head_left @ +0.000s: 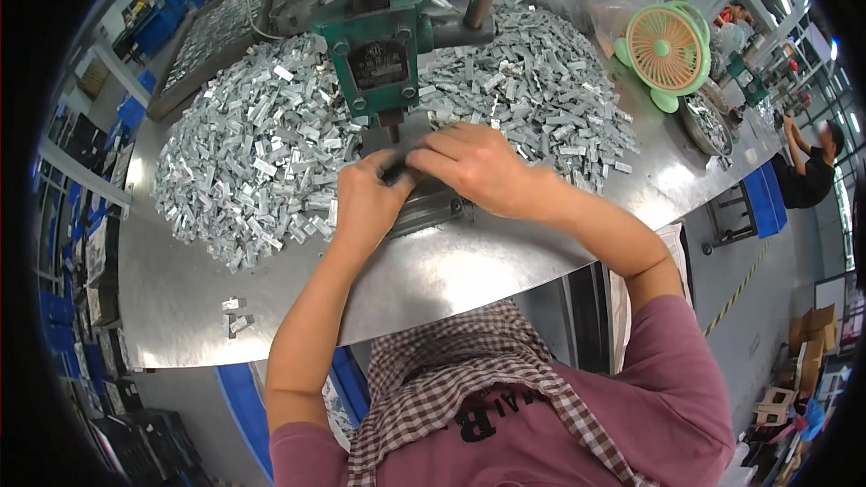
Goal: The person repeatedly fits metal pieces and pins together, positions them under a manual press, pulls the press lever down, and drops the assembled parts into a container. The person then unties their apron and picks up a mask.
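Note:
A green bench press (372, 59) stands at the back of the metal table, and the tip of its ram points down just above my fingers. My left hand (368, 197) and my right hand (474, 167) meet under the ram over the press base (424, 215). Both have their fingers bent and pinched together, with dark smudges on the fingertips. Whatever lies between them is hidden. Heaps of small silvery metal parts rise on both sides, a left pile (262, 149) beside my left hand and a right pile (532, 81) beyond my right hand.
A few loose parts (236, 316) lie near the table's (189, 307) front left. To the right stand a green fan (666, 47) and a round bowl of parts (705, 124). A parts-filled tray (216, 41) is at the back left. Another person (806, 167) sits far right.

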{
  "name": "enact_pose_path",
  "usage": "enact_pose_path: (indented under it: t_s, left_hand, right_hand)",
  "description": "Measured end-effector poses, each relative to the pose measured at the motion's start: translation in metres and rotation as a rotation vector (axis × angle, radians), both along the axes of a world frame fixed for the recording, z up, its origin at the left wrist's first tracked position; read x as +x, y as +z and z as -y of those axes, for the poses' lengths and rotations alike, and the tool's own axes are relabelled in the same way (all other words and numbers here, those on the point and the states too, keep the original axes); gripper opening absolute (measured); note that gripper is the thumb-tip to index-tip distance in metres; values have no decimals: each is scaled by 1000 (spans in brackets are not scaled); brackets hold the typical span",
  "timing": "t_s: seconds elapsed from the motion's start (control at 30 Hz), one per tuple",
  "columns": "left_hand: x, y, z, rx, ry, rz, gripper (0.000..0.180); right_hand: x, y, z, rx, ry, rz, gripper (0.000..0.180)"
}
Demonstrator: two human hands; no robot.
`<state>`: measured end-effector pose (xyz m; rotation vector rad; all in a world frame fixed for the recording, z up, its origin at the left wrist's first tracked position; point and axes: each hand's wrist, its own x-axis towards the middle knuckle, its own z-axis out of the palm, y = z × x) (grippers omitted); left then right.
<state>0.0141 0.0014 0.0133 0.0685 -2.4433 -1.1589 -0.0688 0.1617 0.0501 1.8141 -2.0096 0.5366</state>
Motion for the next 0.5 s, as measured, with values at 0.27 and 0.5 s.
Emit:
enact_pose_path:
  t_s: [0.27,0.5]
  left_hand:
    - [-3,0,13,-19,132,-45,28]
    - [-16,-14,12,-116,167,-133,31]
  right_hand:
    - [-6,76,-30,-744,-103,424,35]
    - [2,93,-18,-800,415,398,48]
